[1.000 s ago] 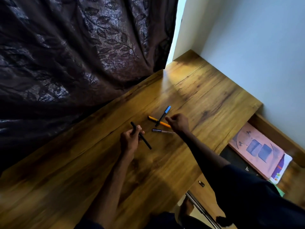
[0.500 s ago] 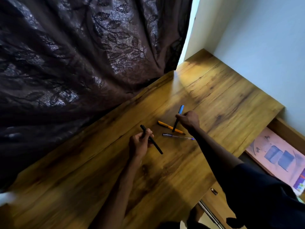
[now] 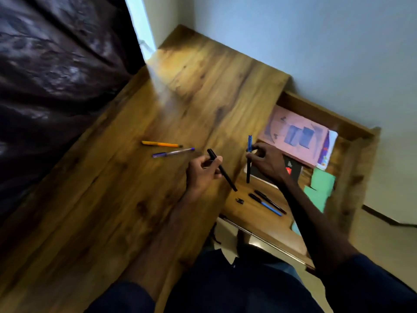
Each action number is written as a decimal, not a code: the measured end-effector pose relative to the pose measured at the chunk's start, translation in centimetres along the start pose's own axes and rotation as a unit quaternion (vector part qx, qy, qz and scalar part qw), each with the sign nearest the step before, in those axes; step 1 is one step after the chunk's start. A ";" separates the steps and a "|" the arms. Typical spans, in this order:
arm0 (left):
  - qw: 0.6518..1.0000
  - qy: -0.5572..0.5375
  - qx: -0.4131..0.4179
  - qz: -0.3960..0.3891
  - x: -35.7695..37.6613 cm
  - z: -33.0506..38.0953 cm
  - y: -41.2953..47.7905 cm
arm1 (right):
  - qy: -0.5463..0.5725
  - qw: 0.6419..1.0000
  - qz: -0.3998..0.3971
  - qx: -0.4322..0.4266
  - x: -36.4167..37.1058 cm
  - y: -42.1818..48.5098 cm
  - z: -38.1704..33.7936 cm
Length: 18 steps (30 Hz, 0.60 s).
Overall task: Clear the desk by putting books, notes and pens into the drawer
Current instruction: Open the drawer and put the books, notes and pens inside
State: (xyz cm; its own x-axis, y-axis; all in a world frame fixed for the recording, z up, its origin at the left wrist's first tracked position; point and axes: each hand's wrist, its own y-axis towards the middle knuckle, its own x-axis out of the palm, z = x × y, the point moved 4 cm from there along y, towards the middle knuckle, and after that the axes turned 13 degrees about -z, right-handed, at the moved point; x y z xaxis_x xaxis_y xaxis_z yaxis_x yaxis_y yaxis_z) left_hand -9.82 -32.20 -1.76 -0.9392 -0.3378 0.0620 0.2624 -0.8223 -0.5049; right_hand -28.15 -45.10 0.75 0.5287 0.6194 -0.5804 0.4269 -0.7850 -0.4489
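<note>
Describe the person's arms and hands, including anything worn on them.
Both hands, the left hand and the right hand, are bare: no gloves, and no ring or watch shows in this blurred frame. The forearms are bare. Dark navy sleeves begin higher up, the right sleeve and the left sleeve.

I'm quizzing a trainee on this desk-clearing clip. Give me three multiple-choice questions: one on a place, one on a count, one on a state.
1. Where is the pink book? A on the floor; B in the open drawer; C on a shelf.
2. How many pens lie loose on the desk? A two; B four; C none.
3. What is the left hand doing? A lying flat; B holding a black pen; C pushing a door.
Answers: 1 B, it lies inside the drawer walls. 2 A, only the orange pen and the purple pen lie there. 3 B, its fingers curl round the pen.
</note>
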 end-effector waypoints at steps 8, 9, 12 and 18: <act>0.995 0.094 -0.035 -0.030 10.2 -3.2 -2.3 | -0.037 0.994 -0.079 0.059 -1.2 -4.6 12.7; 0.994 0.093 -0.047 -0.028 11.0 -3.7 -2.5 | -0.050 0.993 -0.078 0.069 -0.8 -4.8 13.9; 0.992 0.098 -0.077 -0.026 13.1 -5.2 -2.8 | -0.080 0.991 -0.071 0.084 0.2 -4.5 17.3; 0.980 0.170 -0.101 -0.007 15.3 -7.4 -2.9 | -0.126 0.984 -0.085 0.090 1.1 -2.5 20.3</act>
State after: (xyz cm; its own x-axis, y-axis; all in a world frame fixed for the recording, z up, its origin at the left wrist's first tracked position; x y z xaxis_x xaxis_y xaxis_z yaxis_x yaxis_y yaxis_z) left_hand -26.55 -31.63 -5.70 -0.9707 -0.1266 -0.2042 0.2327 -0.7065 -0.6684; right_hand -43.53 -42.66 -12.50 0.2526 0.7372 -0.6267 0.3443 -0.6738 -0.6538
